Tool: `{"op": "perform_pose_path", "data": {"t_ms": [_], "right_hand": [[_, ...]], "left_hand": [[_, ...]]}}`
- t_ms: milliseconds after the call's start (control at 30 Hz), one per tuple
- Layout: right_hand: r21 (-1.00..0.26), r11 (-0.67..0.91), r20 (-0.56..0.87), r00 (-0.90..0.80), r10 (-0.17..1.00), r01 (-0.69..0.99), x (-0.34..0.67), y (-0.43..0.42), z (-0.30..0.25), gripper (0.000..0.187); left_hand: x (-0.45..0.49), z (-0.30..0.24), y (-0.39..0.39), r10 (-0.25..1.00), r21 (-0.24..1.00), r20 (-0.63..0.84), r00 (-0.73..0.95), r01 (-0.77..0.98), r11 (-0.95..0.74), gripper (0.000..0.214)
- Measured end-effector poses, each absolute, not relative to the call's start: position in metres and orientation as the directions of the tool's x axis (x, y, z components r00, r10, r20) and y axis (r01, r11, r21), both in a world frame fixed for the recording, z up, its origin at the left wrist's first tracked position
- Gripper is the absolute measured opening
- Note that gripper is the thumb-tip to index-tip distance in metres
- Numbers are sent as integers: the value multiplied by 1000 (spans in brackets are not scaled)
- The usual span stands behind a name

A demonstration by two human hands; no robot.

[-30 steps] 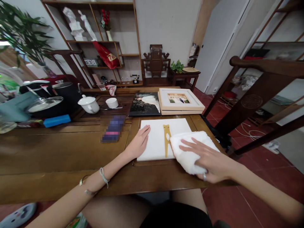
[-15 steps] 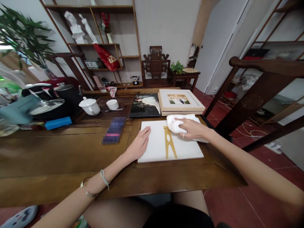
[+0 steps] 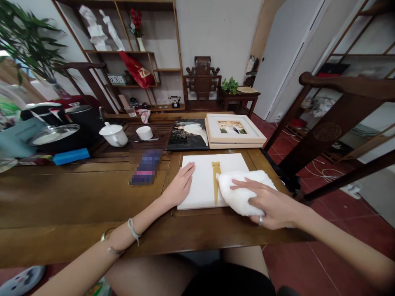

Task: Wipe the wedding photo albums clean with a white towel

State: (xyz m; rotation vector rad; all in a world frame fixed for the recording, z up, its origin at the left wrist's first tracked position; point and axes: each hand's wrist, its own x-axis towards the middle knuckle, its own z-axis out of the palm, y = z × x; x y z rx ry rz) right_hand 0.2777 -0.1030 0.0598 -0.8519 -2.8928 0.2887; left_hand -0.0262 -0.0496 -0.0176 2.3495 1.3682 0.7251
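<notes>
A white flat board [image 3: 203, 176] with a gold stand piece [image 3: 215, 181] on it lies on the wooden table [image 3: 77, 197] in front of me. My left hand [image 3: 180, 185] rests flat on the board's left edge, fingers stretched out. My right hand [image 3: 268, 203] presses a white cloth [image 3: 242, 191] onto the board's near right corner, fingers curved over the cloth.
Behind the board lie a framed photo [image 3: 233, 129] and a dark photo print [image 3: 188, 135]. A blurred phone-like object [image 3: 145, 166], a white teapot [image 3: 112, 135], a cup [image 3: 144, 132], pots [image 3: 55, 133] and a blue block [image 3: 70, 156] sit left. A wooden chair [image 3: 339, 123] stands right.
My right hand has swept the cloth from the board's far right corner back toward me to its near right corner. My left hand has stayed put.
</notes>
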Motion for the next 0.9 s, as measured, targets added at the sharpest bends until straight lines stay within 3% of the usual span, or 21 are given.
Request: {"op": "perform_pose_path", "data": {"t_ms": [300,567,800,900], "right_hand": [[-140,688,76,-685,725,712,240,-25,60,22],[12,798,-11,-798,603,603,230,-61,57,24],[-106,864,-61,-870,489,493,237,-123,59,25],[-152,848,-46,-861,507,507,235,-117,59,28]], "left_hand": [[-27,-14,-51,876,505,246,414,717,-480,48],[-28,-17,-50,868,512,261,423,701,-496,47],[-27,-17,-51,871,506,263,415,710,-491,48],[-27,-16,-51,870,502,264,415,712,-492,48]]}}
